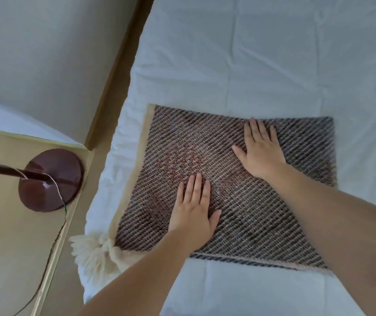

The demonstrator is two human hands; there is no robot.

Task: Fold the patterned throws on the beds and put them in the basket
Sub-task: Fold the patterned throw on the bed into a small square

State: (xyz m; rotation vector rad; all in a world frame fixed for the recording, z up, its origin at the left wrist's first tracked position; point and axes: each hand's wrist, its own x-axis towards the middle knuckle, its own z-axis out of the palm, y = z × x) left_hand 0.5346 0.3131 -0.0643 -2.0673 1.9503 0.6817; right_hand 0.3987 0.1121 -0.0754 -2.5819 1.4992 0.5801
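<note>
A patterned throw (262,213), woven in dark and pale diagonal stripes with a reddish patch, lies folded into a rough square on the white bed (262,65). It has a cream border along its left side and a cream tassel (91,252) at its near left corner. My left hand (193,213) rests flat on the throw's near middle, fingers spread. My right hand (259,151) lies flat on it farther back and to the right, fingers spread too. Neither hand grips the fabric. No basket is in view.
A beige bedside table (4,236) stands at the left with a dark brown lamp base (50,181) and its thin cord. Behind it is a second white bed (34,53). A tan floor strip (114,87) runs between the beds.
</note>
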